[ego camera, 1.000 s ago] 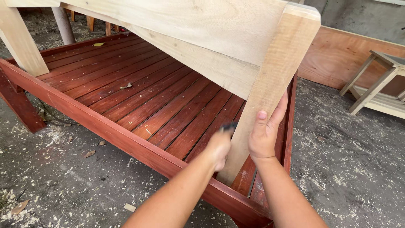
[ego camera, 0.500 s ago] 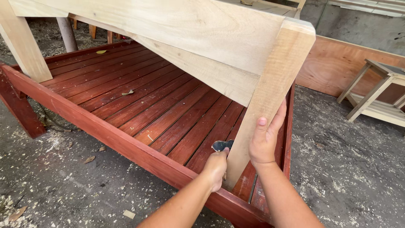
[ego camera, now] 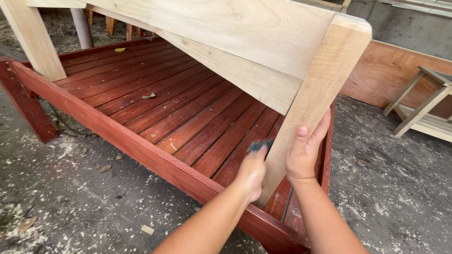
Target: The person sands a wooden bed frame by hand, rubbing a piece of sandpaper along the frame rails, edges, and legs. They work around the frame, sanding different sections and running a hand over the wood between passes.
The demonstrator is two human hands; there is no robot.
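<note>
Pale unfinished wood leg (ego camera: 314, 101), tilted, part of raw frame resting on red-stained slatted platform (ego camera: 155, 101). Right hand (ego camera: 305, 151): fingers wrapped on leg's lower part, steadying. Left hand (ego camera: 252, 170): fingers closed on small dark abrasive piece (ego camera: 260, 145), pressed to leg's left face. Step judged: sanding leg, mid-pass. Next stroke calls for firm brace, even pressure along grain. Sawdust on concrete floor (ego camera: 75, 197); small stool (ego camera: 421, 103) at right.
</note>
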